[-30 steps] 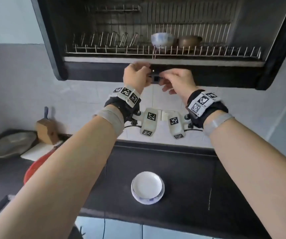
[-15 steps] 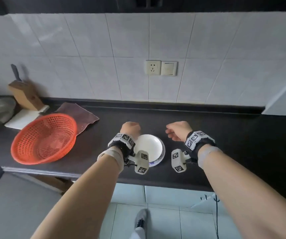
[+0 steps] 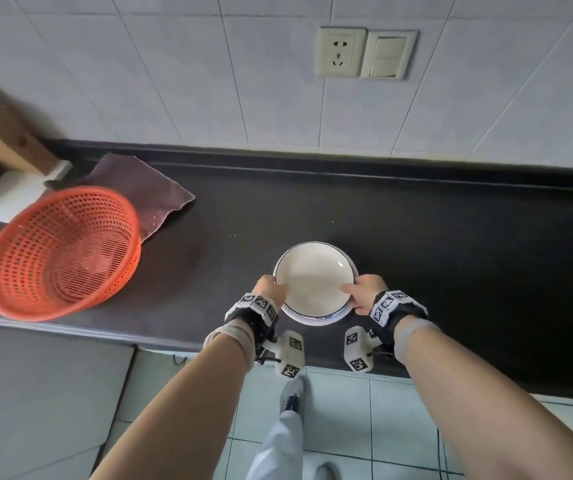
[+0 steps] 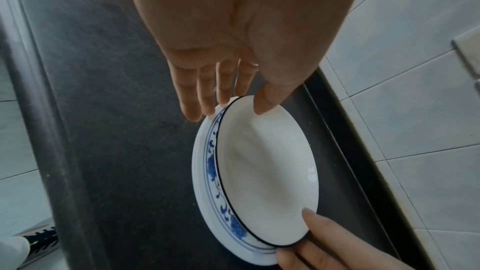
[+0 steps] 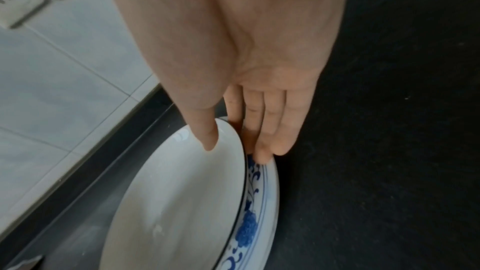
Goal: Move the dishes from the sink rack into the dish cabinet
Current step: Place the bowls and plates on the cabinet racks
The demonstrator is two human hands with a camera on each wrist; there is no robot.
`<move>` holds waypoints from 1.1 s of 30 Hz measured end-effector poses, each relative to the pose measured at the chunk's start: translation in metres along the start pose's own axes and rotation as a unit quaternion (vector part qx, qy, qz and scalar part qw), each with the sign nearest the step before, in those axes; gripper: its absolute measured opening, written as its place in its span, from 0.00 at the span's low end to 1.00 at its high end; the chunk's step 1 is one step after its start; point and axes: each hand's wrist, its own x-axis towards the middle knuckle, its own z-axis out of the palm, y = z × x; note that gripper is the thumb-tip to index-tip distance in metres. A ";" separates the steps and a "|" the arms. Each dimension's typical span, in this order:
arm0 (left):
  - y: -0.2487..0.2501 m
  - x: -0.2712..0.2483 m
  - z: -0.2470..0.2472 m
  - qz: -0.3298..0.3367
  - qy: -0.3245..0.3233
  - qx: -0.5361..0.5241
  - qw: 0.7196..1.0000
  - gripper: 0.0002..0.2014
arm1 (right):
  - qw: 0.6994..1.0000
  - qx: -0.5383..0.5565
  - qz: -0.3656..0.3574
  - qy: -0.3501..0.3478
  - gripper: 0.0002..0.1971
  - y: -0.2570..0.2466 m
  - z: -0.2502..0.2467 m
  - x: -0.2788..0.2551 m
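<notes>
Two plates are stacked on the black counter (image 3: 451,254). The top one is a white plate (image 3: 314,275) with a thin dark rim, and it lies in a blue-patterned plate (image 3: 316,318). My left hand (image 3: 278,289) holds the white plate's left rim, thumb on the inside and fingers under the edge, as the left wrist view shows for the hand (image 4: 233,108) and plate (image 4: 267,161). My right hand (image 3: 354,292) pinches the right rim the same way; in the right wrist view its fingers (image 5: 262,151) touch the blue-patterned plate (image 5: 250,227). The dish cabinet is out of view.
An orange plastic basket (image 3: 60,251) sits at the counter's left, with a brown cloth (image 3: 146,192), a wooden knife block (image 3: 8,143) and a white board (image 3: 11,195) behind it. A socket and switch (image 3: 361,53) are on the tiled wall. The counter's front edge runs just under my wrists.
My view dropped from the open cabinet to the counter. Both hands came down from the cabinet's lower edge and took hold of the white plate's rim.
</notes>
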 end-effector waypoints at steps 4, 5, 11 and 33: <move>-0.004 0.003 -0.005 -0.005 -0.003 -0.011 1.000 0.07 | 0.996 -0.083 -0.023 0.031 0.08 -0.002 0.012 0.008; -0.004 0.003 -0.006 -0.011 -0.007 -0.020 1.000 0.07 | 0.997 -0.075 -0.017 0.028 0.05 -0.005 0.014 0.007; -0.001 0.000 -0.003 -0.034 -0.020 -0.124 0.992 0.07 | 0.999 -0.007 -0.039 0.021 0.09 -0.020 0.002 0.001; -0.020 0.014 -0.037 -0.085 0.060 -0.306 0.946 0.11 | 0.988 -0.055 0.082 0.117 0.12 0.001 0.023 0.014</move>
